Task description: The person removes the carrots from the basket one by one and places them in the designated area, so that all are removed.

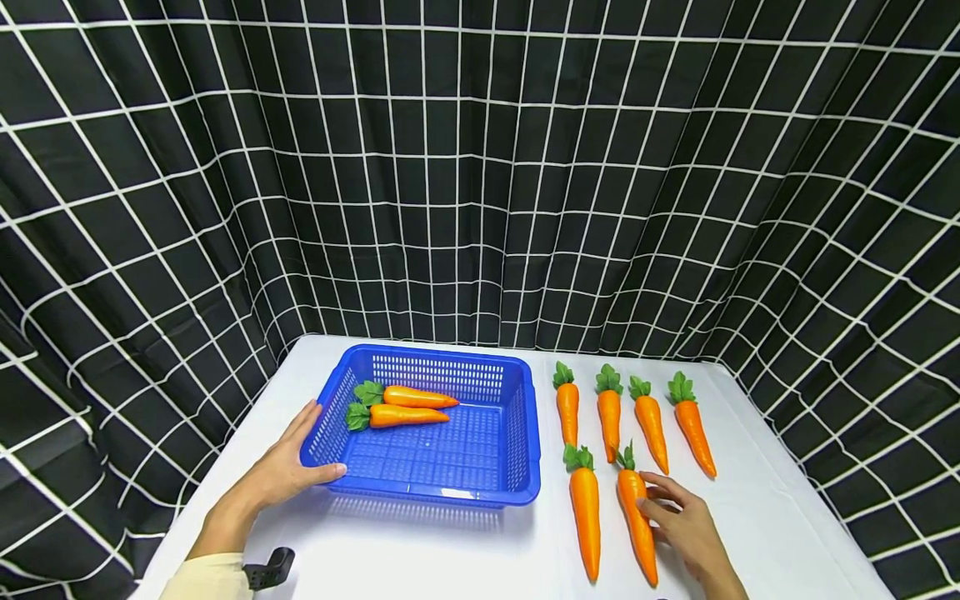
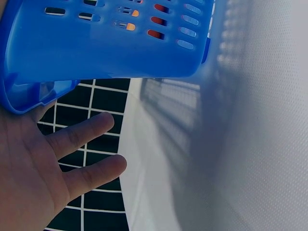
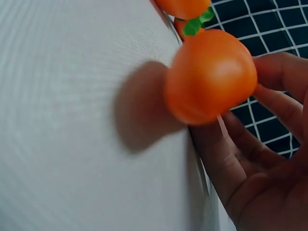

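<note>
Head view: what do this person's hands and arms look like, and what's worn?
The left hand and right hand are human and ungloved. A pale yellow sleeve shows on the left arm, with a small black device beside its cuff. No sleeve shows on the right.

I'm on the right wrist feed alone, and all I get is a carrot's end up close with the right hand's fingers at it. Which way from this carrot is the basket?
Observer: In the head view, the blue basket stands on the white table to the left of the held carrot.

Operator: Thanks, none of that reaches my picture. Is there anything inside it?

Observer: Yes, two carrots lie in it, one in front of the other, both with their leafy tops toward the basket's left end.
</note>
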The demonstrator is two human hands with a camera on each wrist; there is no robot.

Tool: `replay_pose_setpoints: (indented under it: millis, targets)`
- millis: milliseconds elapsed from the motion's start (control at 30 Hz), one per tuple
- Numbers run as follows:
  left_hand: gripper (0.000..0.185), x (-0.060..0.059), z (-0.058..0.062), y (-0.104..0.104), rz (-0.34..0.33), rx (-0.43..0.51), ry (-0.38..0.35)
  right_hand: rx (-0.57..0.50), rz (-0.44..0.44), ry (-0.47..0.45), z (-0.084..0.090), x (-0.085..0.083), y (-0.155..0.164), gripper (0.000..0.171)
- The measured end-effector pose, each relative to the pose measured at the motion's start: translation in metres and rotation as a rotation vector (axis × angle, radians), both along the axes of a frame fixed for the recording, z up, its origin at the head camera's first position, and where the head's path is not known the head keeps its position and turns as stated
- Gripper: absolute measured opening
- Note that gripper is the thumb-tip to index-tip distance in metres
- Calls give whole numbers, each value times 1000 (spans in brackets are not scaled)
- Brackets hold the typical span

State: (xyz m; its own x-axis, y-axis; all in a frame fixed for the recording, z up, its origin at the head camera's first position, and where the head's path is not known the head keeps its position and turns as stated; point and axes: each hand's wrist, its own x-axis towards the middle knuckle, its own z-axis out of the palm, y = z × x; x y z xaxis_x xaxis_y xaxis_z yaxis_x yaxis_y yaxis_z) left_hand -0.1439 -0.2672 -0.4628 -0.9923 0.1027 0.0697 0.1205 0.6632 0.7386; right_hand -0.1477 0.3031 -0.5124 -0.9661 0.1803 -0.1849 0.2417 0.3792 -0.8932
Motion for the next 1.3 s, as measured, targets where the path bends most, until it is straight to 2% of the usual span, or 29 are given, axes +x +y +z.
replay_pose_setpoints:
  millis: [467, 1300]
  targets:
    - [108, 0, -2, 0, -6, 16, 2, 111, -22, 1, 0, 2, -3, 51]
    - [107, 1, -1, 0, -4, 8, 14, 103, -36, -3, 1, 6, 1, 58]
